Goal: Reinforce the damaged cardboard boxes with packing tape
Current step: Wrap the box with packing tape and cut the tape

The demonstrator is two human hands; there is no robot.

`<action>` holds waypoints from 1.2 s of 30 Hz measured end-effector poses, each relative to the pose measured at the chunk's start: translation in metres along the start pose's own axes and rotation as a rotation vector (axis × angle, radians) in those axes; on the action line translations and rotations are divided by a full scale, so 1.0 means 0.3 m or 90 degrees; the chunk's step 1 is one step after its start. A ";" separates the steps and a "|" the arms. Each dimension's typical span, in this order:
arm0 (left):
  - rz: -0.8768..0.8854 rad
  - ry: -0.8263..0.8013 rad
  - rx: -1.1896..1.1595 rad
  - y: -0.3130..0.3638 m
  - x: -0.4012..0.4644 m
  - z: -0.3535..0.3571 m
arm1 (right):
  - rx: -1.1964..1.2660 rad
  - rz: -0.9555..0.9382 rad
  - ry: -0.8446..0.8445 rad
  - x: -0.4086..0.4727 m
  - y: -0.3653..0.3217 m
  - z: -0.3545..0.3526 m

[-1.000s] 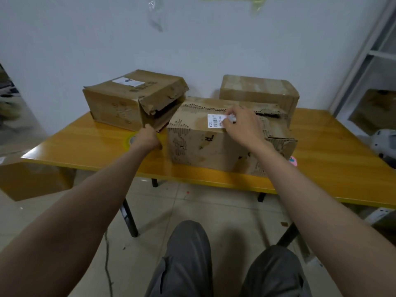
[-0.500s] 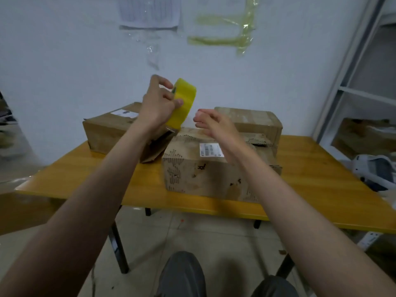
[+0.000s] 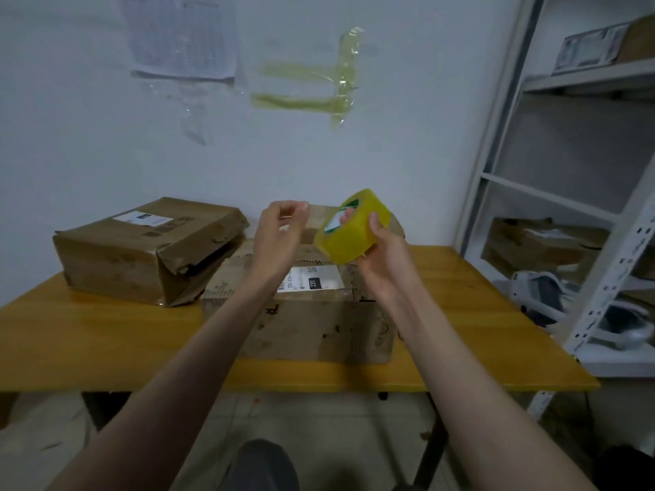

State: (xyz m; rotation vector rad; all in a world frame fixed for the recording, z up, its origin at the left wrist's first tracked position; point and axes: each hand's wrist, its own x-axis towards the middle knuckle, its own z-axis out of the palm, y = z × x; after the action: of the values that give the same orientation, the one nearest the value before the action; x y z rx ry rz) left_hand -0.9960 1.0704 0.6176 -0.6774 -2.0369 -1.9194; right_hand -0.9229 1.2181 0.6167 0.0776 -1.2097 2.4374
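Fingers of the right hand (image 3: pixel 381 249) curl round the yellow tape roll (image 3: pixel 351 230), thumb on its outer band and one fingertip showing through the core, holding it tilted in the air above the middle box (image 3: pixel 304 313). Beside it, the left hand (image 3: pixel 280 235) is raised with its fingers curled toward the thumb as if pinching; a faint clear strip seems to run from them toward the roll, but whether they actually grip the tape end I cannot tell. Both forearms reach up from the bottom of the view.

Below the hands, the middle box sits on the yellow wooden table (image 3: pixel 106 341), a white shipping label (image 3: pixel 312 279) on its top and its edges ragged. To its left, touching or nearly so, lies a crushed box (image 3: pixel 141 249) with a torn, gaping flap. A third box (image 3: pixel 395 225) stands behind, mostly hidden by the roll. Old tape strips (image 3: pixel 319 86) and a paper sheet (image 3: pixel 180 37) cling to the wall, and a metal shelf (image 3: pixel 584 207) stands at the right.
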 end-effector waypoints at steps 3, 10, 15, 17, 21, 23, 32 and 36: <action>-0.111 -0.089 -0.015 -0.033 0.004 0.021 | 0.123 0.021 0.015 0.024 -0.017 -0.042; -0.146 -0.066 -0.145 -0.063 -0.020 0.087 | 0.257 0.027 -0.010 0.043 0.002 -0.109; -0.170 -0.039 -0.167 -0.075 -0.011 0.117 | 0.286 0.023 -0.011 0.040 0.003 -0.129; -0.167 -0.035 -0.168 -0.077 -0.008 0.130 | 0.284 0.018 -0.008 0.039 -0.003 -0.134; -0.208 -0.052 -0.230 -0.073 -0.005 0.146 | 0.261 0.002 0.000 0.034 -0.015 -0.142; -0.243 -0.089 -0.246 -0.075 0.001 0.145 | 0.256 0.001 0.003 0.032 -0.015 -0.151; -0.233 -0.071 -0.246 -0.088 -0.010 0.147 | 0.300 0.017 0.017 0.041 0.018 -0.195; -0.206 -0.068 -0.211 -0.098 -0.011 0.144 | 0.314 0.032 0.034 0.039 0.025 -0.199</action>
State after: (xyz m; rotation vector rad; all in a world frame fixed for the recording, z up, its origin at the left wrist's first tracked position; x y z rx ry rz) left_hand -1.0025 1.1120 0.5864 -0.5555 -2.0100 -2.4940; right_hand -0.9286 1.2643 0.5767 0.1234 -0.5706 2.7079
